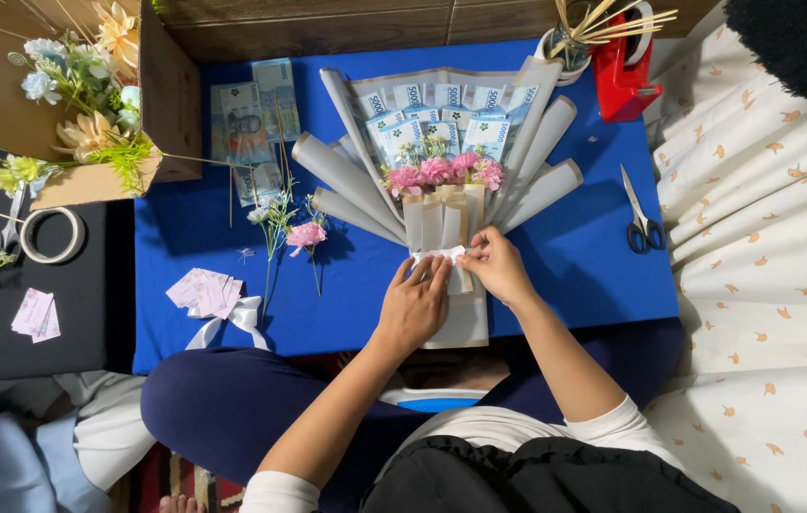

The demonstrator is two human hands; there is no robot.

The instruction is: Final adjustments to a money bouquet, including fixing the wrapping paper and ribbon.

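Both hands are down at the neck of the bouquet (441, 204), which lies flat on the blue table (574, 256), fan of banknotes pointing away from the person and grey wrapped stem toward their lap. The left hand (415, 306) rests on the stem with fingers bent, its fingertips pinching one side of a small white ribbon (439, 255); the right hand (496, 266) pinches the other side, thumb and forefinger closed tight on it, the two hands almost touching. Just above the ribbon sits a beige bow, then a row of pink flowers, then the notes framed by grey paper rolls. Look around: to the right, scissors (643, 223) lie on the blue cloth, well apart from the right hand, and a red tape dispenser (624, 71) stands at the far corner beside a cup of wooden sticks (582, 33). To the left, a loose pink flower (306, 235) on its stem lies near the bouquet, with spare banknotes (249, 128) farther back, and a white bow (232, 318) with a few pink slips close to the near edge. A cardboard box of artificial flowers (90, 104) overhangs the far left corner, a tape roll (52, 235) just beside it on a black surface. Nothing lies between the hands and the ribbon; a patterned cream cloth (764, 247) borders the right side.
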